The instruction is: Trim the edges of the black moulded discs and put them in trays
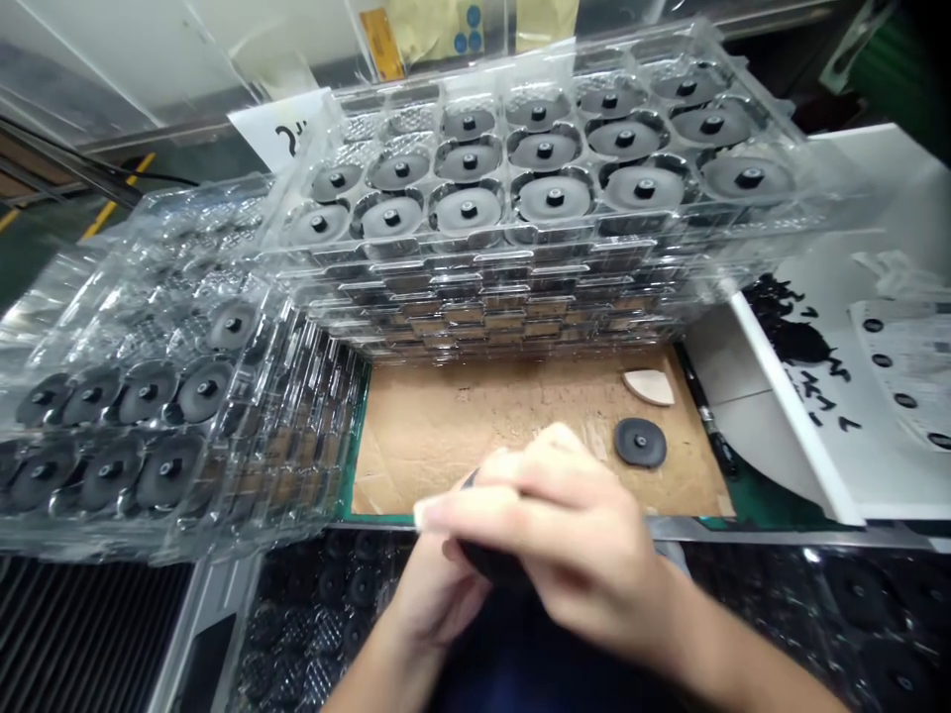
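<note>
Both hands meet low in the middle, above the near edge of a brown cardboard sheet [475,426]. My right hand [572,535] lies on top, fingers curled round a dark round part [490,564] that shows beneath them. My left hand [438,589] comes up from below and pinches the same part from the left. Most of the part is hidden and the fingers are blurred. A loose black disc [640,442] lies on the cardboard just right of my hands, apart from them. A pale wedge-shaped piece [650,386] rests beyond it.
A tall stack of clear blister trays [520,267] holding grey discs stands behind the cardboard. Another tray stack [149,396] is at the left. White paper with black marks [832,396] lies at the right. Dark trays of black parts [854,614] run along the near edge.
</note>
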`<state>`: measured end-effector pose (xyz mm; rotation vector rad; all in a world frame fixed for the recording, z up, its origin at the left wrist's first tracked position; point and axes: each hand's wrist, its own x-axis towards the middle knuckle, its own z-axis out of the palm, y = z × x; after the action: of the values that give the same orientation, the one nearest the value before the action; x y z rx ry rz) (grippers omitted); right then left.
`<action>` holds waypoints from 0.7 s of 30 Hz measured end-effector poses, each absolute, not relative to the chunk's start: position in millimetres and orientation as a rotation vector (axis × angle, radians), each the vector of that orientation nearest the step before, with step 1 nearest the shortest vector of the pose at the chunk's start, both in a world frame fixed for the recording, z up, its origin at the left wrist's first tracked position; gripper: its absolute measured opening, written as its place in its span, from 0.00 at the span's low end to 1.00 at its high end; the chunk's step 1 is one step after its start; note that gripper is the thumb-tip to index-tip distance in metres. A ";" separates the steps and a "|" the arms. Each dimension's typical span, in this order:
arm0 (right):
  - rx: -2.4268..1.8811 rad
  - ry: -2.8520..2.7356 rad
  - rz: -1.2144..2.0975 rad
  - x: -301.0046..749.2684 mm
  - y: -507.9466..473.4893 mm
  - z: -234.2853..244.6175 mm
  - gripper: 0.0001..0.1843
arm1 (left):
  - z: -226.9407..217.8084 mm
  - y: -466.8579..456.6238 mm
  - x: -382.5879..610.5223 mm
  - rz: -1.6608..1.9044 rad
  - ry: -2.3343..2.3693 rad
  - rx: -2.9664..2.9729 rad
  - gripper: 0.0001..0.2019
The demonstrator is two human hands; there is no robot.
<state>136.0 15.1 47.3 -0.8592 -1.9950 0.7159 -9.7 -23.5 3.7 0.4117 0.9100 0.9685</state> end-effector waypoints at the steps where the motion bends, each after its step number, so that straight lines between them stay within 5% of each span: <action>1: -0.901 -1.924 0.786 136.9 18.8 42.0 0.16 | 3.7 -24.1 -10.6 1.003 0.899 0.411 0.24; 5: -1.427 -1.714 0.970 147.8 26.1 -4.5 0.12 | 6.1 -30.4 -18.2 1.117 0.817 0.363 0.26; 11: -1.463 -1.756 1.115 151.7 -1.2 -80.7 0.10 | 3.3 -33.8 -22.3 1.093 0.770 0.290 0.24; 17: -1.512 -1.524 0.848 148.5 -1.1 -5.1 0.12 | 2.5 -27.9 -15.2 1.082 0.789 0.232 0.24; 21: -1.029 -1.847 0.702 130.4 -4.9 50.2 0.13 | 4.0 -25.3 -15.4 1.092 0.848 0.251 0.19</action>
<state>130.4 -4.9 50.2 -1.0291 -1.8472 0.7020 -15.4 -25.3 4.0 0.2509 0.8477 1.0923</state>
